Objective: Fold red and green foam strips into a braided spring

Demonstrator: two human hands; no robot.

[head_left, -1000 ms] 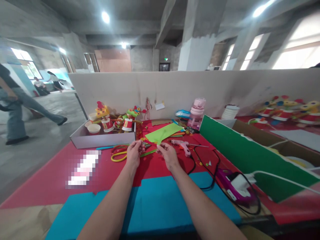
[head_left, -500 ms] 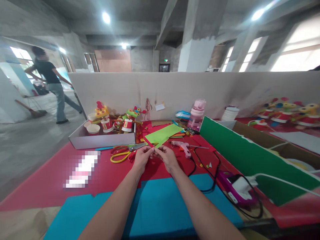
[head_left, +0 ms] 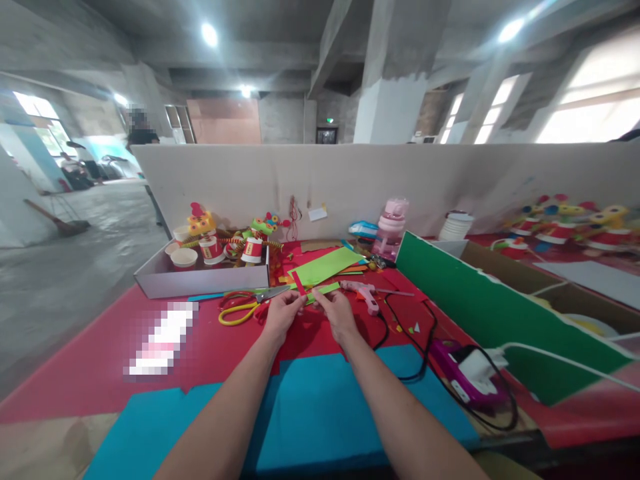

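My left hand is closed in a pinch on a narrow red paper strip, which points up and away. Close beside it, my right hand pinches a light green paper strip that reaches toward the right. The fingertips of both hands nearly meet over the red tabletop. Beyond them lies a larger light green sheet. Scissors with yellow and red handles rest to the left of my left hand. A pink glue gun lies to the right of my right hand.
A white box with paper cups and figures stands at the left. On the right are a green-sided box and a purple power strip with cables. Blue board lies under my forearms. A person is behind the partition.
The red strip has tilted more upright, and the green strip has turned toward the right. The two strips crossed before and now point apart. The person at the left has moved right, behind the partition.
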